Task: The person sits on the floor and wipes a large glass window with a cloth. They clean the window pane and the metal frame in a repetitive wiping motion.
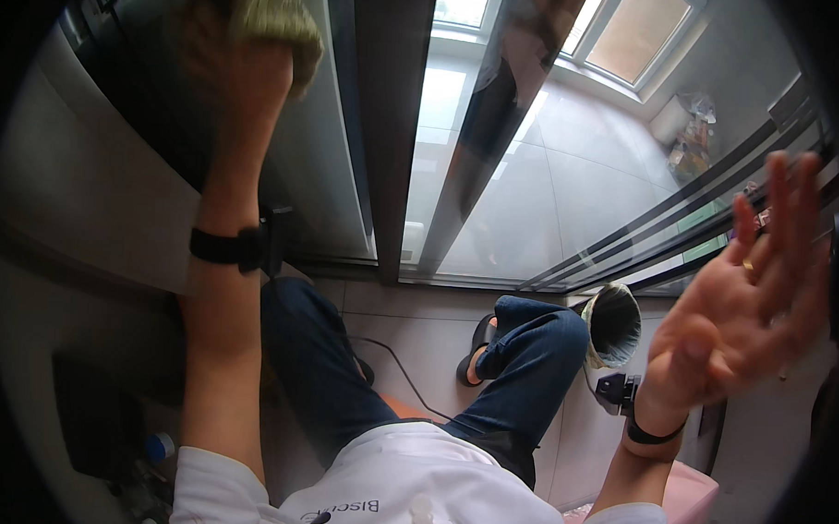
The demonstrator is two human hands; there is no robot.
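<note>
At the upper left, my left hand (249, 83) grips a yellow-green cloth (276, 14). Both are partly blurred, and the fingers are mostly hidden in shadow. The cloth is in front of a dark glossy panel (318, 189); whether it touches the surface I cannot tell. My right hand (743, 308) is raised at the right with its palm in sight, holding nothing, fingers spread and a ring on one of them. It is nearest to the dark-framed edge of the sliding glass door (546, 218).
A lined waste bin (615, 324) stands beside my right knee. A thin black cable (402, 365) crosses between my legs. Behind my right arm is a pink container (688, 500). A blue-capped item (158, 447) lies low at the left. Through the glass, bags (690, 143) rest near a window.
</note>
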